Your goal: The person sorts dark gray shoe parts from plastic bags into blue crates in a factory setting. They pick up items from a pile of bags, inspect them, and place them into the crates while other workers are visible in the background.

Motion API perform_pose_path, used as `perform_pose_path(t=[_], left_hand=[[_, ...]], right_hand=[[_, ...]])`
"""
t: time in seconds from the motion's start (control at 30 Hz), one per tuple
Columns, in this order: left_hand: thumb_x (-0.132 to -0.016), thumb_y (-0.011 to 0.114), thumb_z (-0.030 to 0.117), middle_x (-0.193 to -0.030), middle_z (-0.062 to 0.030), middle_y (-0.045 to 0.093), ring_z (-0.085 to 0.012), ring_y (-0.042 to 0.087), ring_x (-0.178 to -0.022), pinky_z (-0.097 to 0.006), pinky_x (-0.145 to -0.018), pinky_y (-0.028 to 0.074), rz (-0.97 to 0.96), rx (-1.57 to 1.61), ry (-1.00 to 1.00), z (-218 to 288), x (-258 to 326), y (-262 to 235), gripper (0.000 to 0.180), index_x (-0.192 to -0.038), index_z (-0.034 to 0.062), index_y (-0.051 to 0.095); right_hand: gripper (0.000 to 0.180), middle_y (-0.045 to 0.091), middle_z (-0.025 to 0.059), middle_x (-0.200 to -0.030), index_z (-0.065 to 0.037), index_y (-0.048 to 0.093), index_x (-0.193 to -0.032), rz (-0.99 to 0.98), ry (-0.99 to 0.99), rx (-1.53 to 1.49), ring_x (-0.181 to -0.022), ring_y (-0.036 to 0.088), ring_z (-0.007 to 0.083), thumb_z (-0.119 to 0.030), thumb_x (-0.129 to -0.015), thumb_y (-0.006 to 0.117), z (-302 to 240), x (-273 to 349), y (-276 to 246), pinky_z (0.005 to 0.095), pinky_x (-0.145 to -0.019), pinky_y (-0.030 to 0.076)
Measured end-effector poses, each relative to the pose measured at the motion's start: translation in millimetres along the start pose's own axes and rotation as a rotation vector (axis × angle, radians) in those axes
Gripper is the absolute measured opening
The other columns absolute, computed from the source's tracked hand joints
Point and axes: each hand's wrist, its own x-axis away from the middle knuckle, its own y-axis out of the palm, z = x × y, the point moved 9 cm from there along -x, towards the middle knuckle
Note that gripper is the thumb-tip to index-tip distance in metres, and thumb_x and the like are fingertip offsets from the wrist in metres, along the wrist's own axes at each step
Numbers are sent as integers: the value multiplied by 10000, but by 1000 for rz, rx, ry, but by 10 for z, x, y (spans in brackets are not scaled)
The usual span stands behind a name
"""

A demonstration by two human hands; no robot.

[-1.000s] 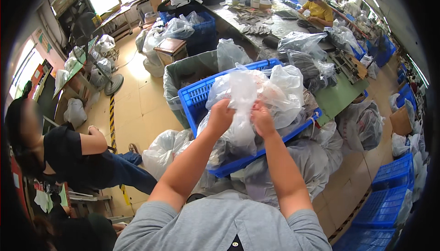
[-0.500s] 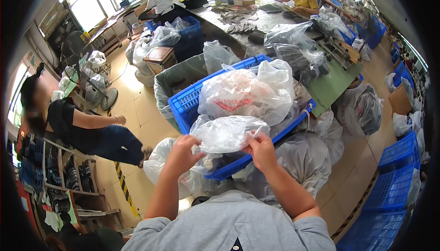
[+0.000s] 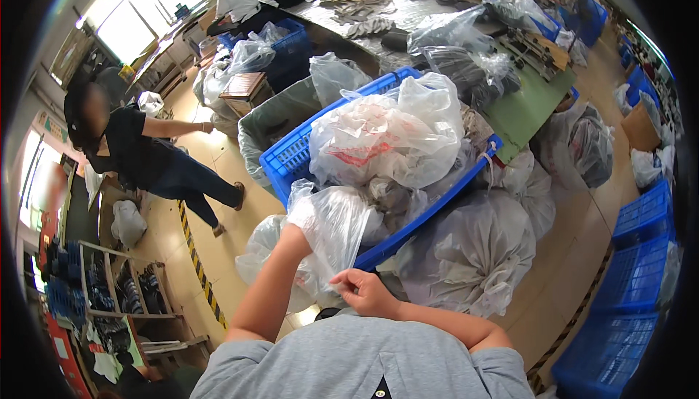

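My left hand (image 3: pixel 294 240) reaches into a clear plastic bag (image 3: pixel 336 217), and the film hides its fingers. Lower down, my right hand (image 3: pixel 364 291) is closed, with thumb and fingertips pinching the bag's edge. The bag hangs over the near end of a blue plastic crate (image 3: pixel 287 157). In that crate lies a larger, full, whitish plastic bag (image 3: pixel 364 140) with red print. Small greyish pieces, partly covered by film, lie between the two bags.
Stuffed plastic bags (image 3: pixel 473 253) crowd the crate's right side. A bin with a grey liner (image 3: pixel 280 119) stands behind it. A person in dark clothes (image 3: pixel 156 144) is on the left floor. Blue crates (image 3: pixel 611 326) line the right; a long worktable (image 3: pixel 320 17) lies beyond.
My left hand has gone into the plastic bag. My right hand has drawn the bag's edge down towards me. The person on the left has stepped further into view with an arm out.
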Motion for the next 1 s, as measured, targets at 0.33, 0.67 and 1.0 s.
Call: perform_pose_path(t=[0.33,0.67,1.0], left_hand=[[-781,534,102,-995,-137,586,-265,555,-899,-350,-824,455,-68,-378,22,-107,-579,830,244,-1000,32,613],[-811,545,132,-1106,-119,554,-312,536,-986,-367,-870,428,477,-105,360,-282,71,1156,335,-1135,50,547],[-914,504,162,-810,-54,618,-122,598,-666,-257,-609,477,214,1422,-195,163,106,-70,140,-941,30,542]], right_hand=[[39,563,44,-767,-15,584,-819,-365,-243,-234,-683,500,109,21,-803,588,-452,-15,186,246,-615,411],[67,564,3,-770,-15,607,-863,-458,73,-299,-738,505,68,-8,-808,569,221,107,280,225,-657,409],[221,507,97,-875,-14,538,-944,819,-580,583,-727,484,207,25,-736,602,-910,139,-1208,295,-683,421]])
